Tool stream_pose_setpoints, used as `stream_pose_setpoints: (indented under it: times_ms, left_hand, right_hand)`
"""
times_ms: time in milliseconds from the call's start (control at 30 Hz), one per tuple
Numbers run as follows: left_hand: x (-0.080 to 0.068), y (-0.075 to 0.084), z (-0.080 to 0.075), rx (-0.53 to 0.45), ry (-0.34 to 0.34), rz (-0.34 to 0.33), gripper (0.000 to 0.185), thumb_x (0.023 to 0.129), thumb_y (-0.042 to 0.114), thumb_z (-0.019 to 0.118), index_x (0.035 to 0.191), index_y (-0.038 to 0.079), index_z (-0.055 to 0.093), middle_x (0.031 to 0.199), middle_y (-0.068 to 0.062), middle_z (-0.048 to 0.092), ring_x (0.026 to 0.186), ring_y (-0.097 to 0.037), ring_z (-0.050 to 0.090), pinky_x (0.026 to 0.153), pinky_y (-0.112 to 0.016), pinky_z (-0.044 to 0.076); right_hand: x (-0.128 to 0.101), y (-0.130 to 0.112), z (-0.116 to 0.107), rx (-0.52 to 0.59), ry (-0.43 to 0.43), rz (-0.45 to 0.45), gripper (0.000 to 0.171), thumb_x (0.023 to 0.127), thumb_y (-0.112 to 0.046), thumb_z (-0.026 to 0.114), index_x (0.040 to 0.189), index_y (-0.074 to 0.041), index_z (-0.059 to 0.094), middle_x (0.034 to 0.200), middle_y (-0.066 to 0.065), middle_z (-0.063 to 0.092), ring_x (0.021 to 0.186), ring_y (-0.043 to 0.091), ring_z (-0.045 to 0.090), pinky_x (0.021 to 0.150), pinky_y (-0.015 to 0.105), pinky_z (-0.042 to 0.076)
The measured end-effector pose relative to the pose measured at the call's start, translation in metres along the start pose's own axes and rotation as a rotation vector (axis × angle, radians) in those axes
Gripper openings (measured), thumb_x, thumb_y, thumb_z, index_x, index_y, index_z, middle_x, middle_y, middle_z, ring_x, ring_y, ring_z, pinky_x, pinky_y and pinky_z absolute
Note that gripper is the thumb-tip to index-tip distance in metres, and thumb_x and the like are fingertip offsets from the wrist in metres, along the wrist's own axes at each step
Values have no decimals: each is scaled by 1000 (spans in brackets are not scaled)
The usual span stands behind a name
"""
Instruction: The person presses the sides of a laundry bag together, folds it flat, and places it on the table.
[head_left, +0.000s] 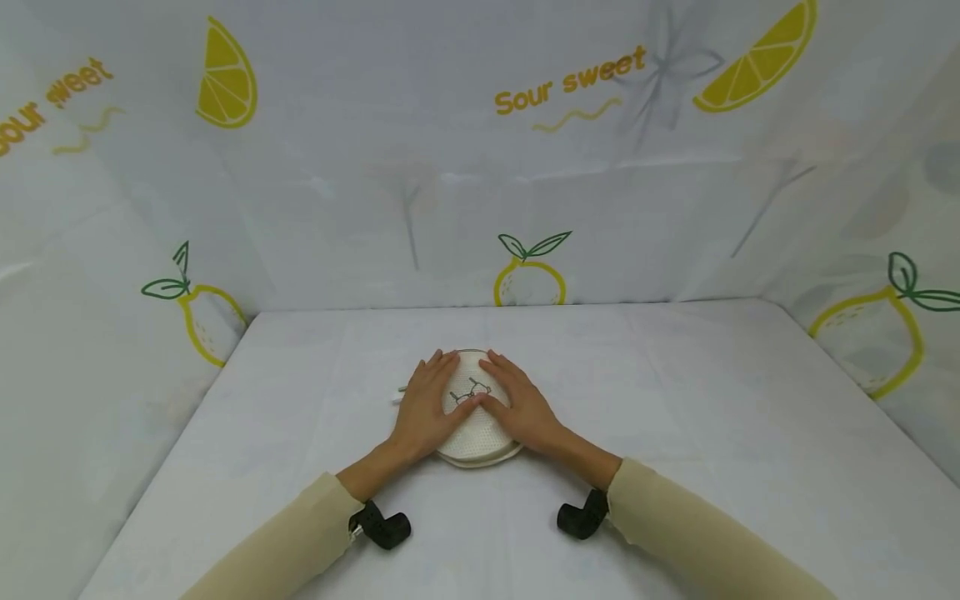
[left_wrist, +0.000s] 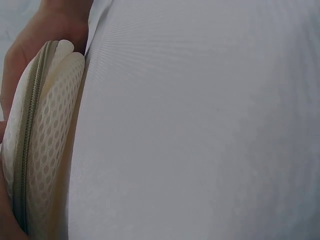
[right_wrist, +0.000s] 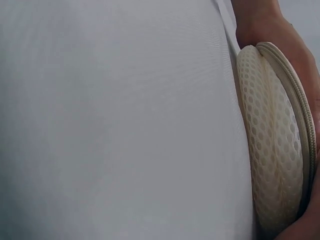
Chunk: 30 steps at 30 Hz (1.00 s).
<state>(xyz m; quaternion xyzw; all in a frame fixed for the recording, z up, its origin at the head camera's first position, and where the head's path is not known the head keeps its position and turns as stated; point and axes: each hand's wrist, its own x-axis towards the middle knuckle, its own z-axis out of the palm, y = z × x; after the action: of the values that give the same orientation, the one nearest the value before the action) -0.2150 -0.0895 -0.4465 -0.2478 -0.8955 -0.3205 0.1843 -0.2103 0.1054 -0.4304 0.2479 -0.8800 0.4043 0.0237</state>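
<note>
A round cream mesh laundry bag point(head_left: 476, 437) with a small dark line drawing on top lies on the white table in the head view. Both wrist views show its side, where a zipper point(left_wrist: 31, 120) runs along the edge above honeycomb mesh point(right_wrist: 272, 145). My left hand point(head_left: 427, 408) rests on the left part of the bag, fingers pointing forward. On the right part lies my right hand point(head_left: 531, 410), also with fingers extended. The thumbs meet over the middle of the bag. Beneath the hands, the bag's left and right edges are hidden.
A small white and green piece point(head_left: 399, 395) sticks out left of the bag. The white-covered table point(head_left: 675, 400) runs back to a white curtain point(head_left: 360, 217) printed with lemons and lettering. Black wrist cameras point(head_left: 386, 527) sit at both cuffs.
</note>
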Motion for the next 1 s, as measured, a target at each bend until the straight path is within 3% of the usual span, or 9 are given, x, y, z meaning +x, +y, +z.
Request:
stream_pose_setpoints:
  times_ms: [200,333,500,733,1000]
  left_hand:
    - [2,4,0,-123,36,-85,69,88,40,66,141,1,45,144,-12,45,137,-29,32,110,-48,25]
    - [3,6,-1,-185,54,-97,67,86,34,70,139,1,48,143,-11,46,136,-29,34,109,-48,27]
    - [5,6,0,-112,10,-67,66,87,36,67,138,-1,48,144,-12,45,137,-28,32,110,-47,25]
    - [3,3,1,98,-108,-2,67,96,40,53,143,-5,37,150,-16,33,141,-31,23,113,-44,16]
    - [3,3,-1,198,-166,53,60,102,33,44,145,-7,31,152,-18,28,141,-33,20,113,-47,16]
  right_hand:
    - [-3,1,-2,69,29,31,58,97,-34,57,145,-6,41,155,8,27,142,27,21,111,50,19]
    - [-3,3,-3,114,44,40,56,97,-32,57,144,-6,42,154,6,28,141,26,23,112,48,19]
    - [-1,5,-3,89,30,16,58,99,-29,53,147,-1,35,155,10,26,142,29,20,112,48,18]
    - [-1,2,0,13,-5,-39,56,102,-22,46,148,5,26,155,17,20,142,34,17,112,49,17]
    - [-2,-6,0,-146,-18,-94,52,103,-16,41,145,12,24,153,25,19,141,40,16,112,51,14]
